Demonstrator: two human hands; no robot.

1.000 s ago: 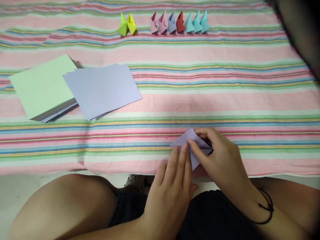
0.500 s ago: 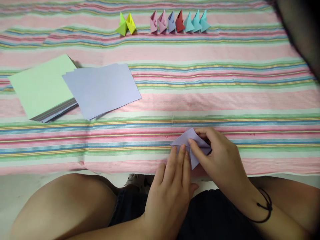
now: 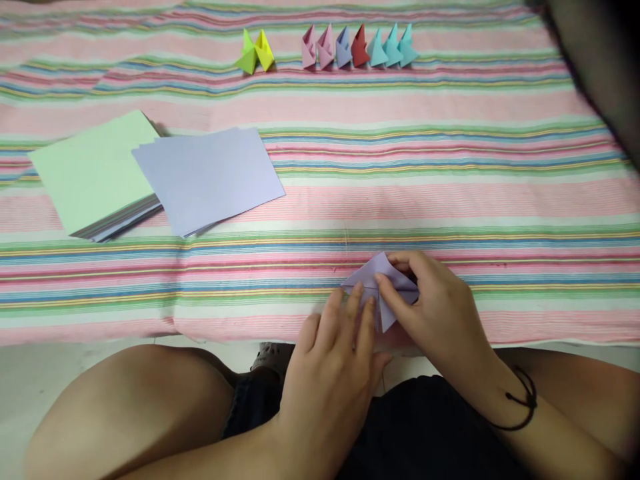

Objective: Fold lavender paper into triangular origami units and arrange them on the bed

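Note:
A folded piece of purple paper (image 3: 369, 272) lies near the front edge of the cloth-covered table, with crease lines meeting near its middle. My left hand (image 3: 333, 353) rests its outstretched fingertips on the paper's lower left part, partly covering it. From the right, my right hand (image 3: 435, 300) pinches the paper, thumb on top and the other fingers behind its upper right edge. Those fingers and the paper's right corner are partly hidden.
Purple sheets (image 3: 215, 177) overlap a thick stack of green-topped paper (image 3: 95, 173) at the left. Along the back stand folded yellow and green pieces (image 3: 256, 52) and a row of pink, purple, red and turquoise pieces (image 3: 359, 48). A striped cloth (image 3: 450, 200) covers the table.
My left hand has slid slightly left and its fingers have spread more on the paper. The right hand keeps its pinch. The whole view has shifted a little.

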